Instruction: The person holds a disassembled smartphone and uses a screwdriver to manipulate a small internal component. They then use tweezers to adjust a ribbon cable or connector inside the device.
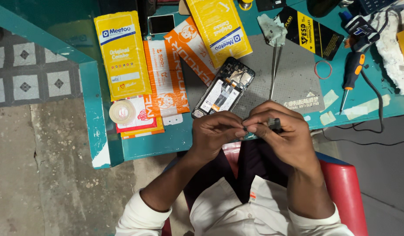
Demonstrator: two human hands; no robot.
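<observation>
At the near edge of the teal worktop (175, 140), just in front of the person's lap, both hands meet over a small dark part (274, 124). The left hand (215, 131) is curled, its thumb and forefinger tips pressed together against the part's left end. The right hand (285, 131) is closed round the part, fingers bent over it, so only a short dark stub shows above the knuckles; its shape and long axis cannot be told.

Just beyond the hands lies an opened phone (223, 87), back cover off, inner boards showing. Its long axis runs diagonally, upper end pointing up and to the right, lower end toward the left hand. It rests partly on a grey mat (293, 74).

Packages spread out to the left: a tall yellow packet (122, 54) standing nearly upright in view, an orange-and-white packet (167, 83) beside it, a second orange one (191, 48) slanted beneath another yellow packet (219, 28) that lies turned upside down. A red-and-white card (138, 120) pokes out beneath a roll of clear tape (122, 112). A black packet with yellow markings (313, 32) lies slanted at the top right of the mat.

Tweezers (274, 70) lie nearly upright on the mat, a red rubber band (323, 69) to their right, and an orange-handled screwdriver (351, 78) points down toward the worktop's edge.
</observation>
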